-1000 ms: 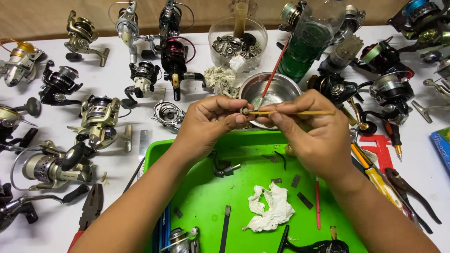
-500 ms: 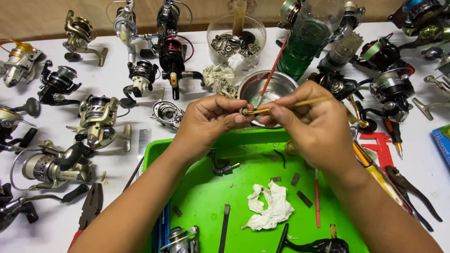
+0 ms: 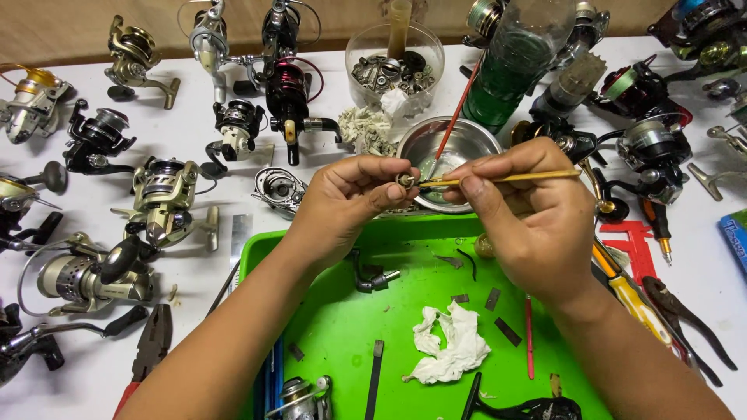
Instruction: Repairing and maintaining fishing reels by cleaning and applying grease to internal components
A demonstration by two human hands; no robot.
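Observation:
My left hand [image 3: 352, 204] pinches a small round metal part [image 3: 405, 181] between thumb and forefinger, above the far rim of a green tray [image 3: 342, 327]. My right hand [image 3: 529, 218] holds a thin yellow-handled brush [image 3: 506, 178] whose tip touches that part. Just behind both hands stands a small steel bowl [image 3: 459, 140] with a red stick [image 3: 454, 117] leaning in it.
Many fishing reels [image 3: 167, 198] cover the white table at left, back and right. A clear jar of metal parts [image 3: 393, 66] and a green bottle [image 3: 513, 70] stand behind. The tray holds a crumpled white tissue [image 3: 451, 346] and small parts. Pliers [image 3: 152, 346] and screwdrivers [image 3: 634, 292] flank the tray.
Both hands have stayed nearly in place; the brush has shifted slightly against the small part.

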